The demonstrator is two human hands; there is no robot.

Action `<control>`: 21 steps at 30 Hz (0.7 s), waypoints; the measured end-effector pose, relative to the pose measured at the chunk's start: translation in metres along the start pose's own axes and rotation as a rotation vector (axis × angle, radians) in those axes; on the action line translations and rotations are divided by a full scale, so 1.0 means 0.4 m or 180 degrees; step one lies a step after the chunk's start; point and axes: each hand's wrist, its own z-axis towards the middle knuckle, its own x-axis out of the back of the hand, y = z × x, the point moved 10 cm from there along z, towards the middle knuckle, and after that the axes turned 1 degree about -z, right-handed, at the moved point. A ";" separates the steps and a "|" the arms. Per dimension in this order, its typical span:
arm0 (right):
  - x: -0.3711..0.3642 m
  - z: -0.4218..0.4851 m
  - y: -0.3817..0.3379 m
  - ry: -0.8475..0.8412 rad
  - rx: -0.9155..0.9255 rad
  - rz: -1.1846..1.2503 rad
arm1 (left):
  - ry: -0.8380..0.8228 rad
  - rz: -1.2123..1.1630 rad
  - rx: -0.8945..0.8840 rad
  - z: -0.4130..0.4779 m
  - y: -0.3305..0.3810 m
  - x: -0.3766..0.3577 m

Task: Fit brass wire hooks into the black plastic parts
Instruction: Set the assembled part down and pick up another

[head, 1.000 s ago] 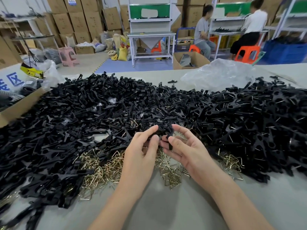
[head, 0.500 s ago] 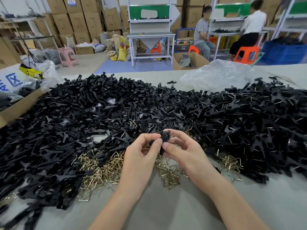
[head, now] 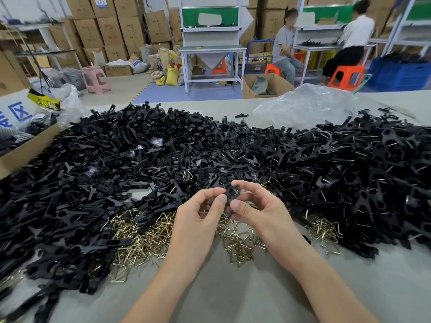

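- Head view, the grip: the left hand and the right hand meet above the grey-green table. Between them they pinch one small black plastic part with a ring-shaped head. Thumb and forefinger of each hand close on it from opposite sides, and the other fingers curl loosely beneath.
- Head view, where the part is: it is raised off the table at the near edge of the loose heap of black plastic parts. The scattered pile of bent brass wire hooks lies directly below and to the left of it.
- Head view, how it lies: its long axis runs roughly up and down in the picture. The ring end is uppermost and points away from the person, and the narrow tail drops between the two thumbs towards the hooks.
- Head view, the relation that matters: both hands are on the part, so neither is free. I cannot tell whether a hook already sits in it, as the fingers hide the tail. If not, the left hand looks better placed to reach down, since most of the hooks lie on its side.
- Head view, the rest: a second black heap with wires showing lies to the right, a crumpled clear plastic bag behind it, and an open cardboard box at far left.
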 end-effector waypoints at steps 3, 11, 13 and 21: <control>0.000 0.000 -0.004 0.0003 0.0058 -0.0142 | -0.0026 -0.0003 -0.0016 -0.001 0.002 -0.003; -0.003 0.003 -0.005 0.0003 0.0085 -0.0145 | -0.0139 0.0656 -0.0376 -0.005 0.019 -0.016; 0.007 0.005 -0.012 0.0110 0.0141 -0.0163 | -0.0171 0.0781 -0.0409 -0.006 0.019 -0.018; 0.094 0.006 -0.019 0.0991 0.0313 -0.0225 | -0.0815 0.2657 -0.1009 -0.037 0.031 -0.055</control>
